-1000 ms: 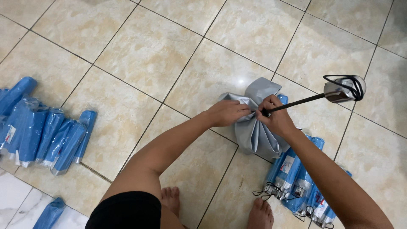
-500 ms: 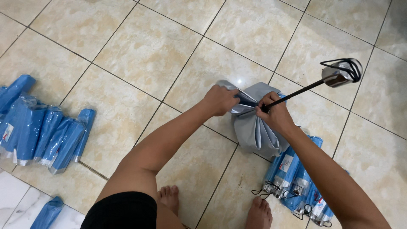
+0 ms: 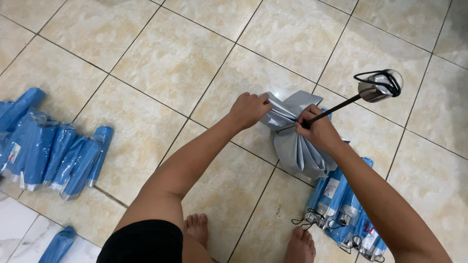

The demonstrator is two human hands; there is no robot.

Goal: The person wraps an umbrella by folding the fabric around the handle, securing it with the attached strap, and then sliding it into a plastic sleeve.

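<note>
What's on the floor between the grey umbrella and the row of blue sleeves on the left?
In the head view, only bare tile floor lies between the grey umbrella and the blue sleeves; the left forearm crosses above it.

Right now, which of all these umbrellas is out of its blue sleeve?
The grey umbrella gripped by both hands, its black shaft and handle sticking out. The other umbrellas lie sleeved on the floor.

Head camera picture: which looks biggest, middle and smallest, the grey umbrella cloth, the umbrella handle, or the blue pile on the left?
1. Blue pile on the left
2. Grey umbrella cloth
3. Umbrella handle
</note>
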